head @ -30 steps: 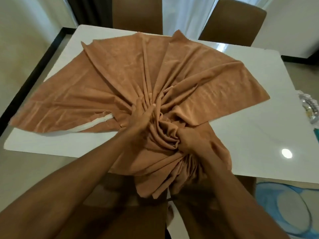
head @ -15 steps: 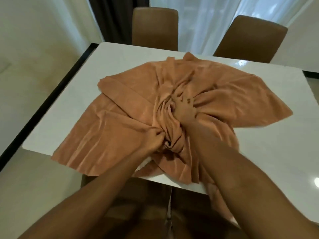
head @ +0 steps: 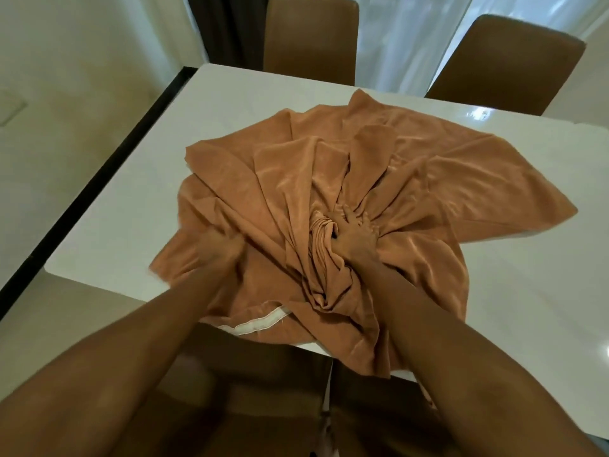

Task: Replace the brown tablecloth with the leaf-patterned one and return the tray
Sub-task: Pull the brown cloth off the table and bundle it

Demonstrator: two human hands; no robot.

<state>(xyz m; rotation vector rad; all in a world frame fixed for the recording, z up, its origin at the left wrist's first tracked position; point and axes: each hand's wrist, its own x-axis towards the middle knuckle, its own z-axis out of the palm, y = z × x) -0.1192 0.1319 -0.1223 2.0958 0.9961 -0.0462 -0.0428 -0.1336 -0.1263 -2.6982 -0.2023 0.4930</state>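
- Gathering the brown tablecloth is the step in hand, by my reckoning. It lies bunched in the middle of the white surface, with its near edge and pale hem hanging over the side toward me.
- My right grip is clamped on the tablecloth, with the fingers dug into the pleats and the thumb hooked beside a thick roll of folds.
- My left grip rests on the cloth's left part, but it is blurred. I cannot tell whether the fingers pinch fabric or merely press flat.
- The far and right flaps lie loose and spread. If I lift from the centre alone, they may drag across the glossy surface and trail to the floor, where I could tread on them.
- The overhanging near part could, I judge, pull the whole bundle off the edge if my right grip slackened.
- A swinging corner might catch on the far-right chair as the bundle comes away.
- Neither the leaf-patterned cloth nor the tray is in view, so most of the task lies ahead.
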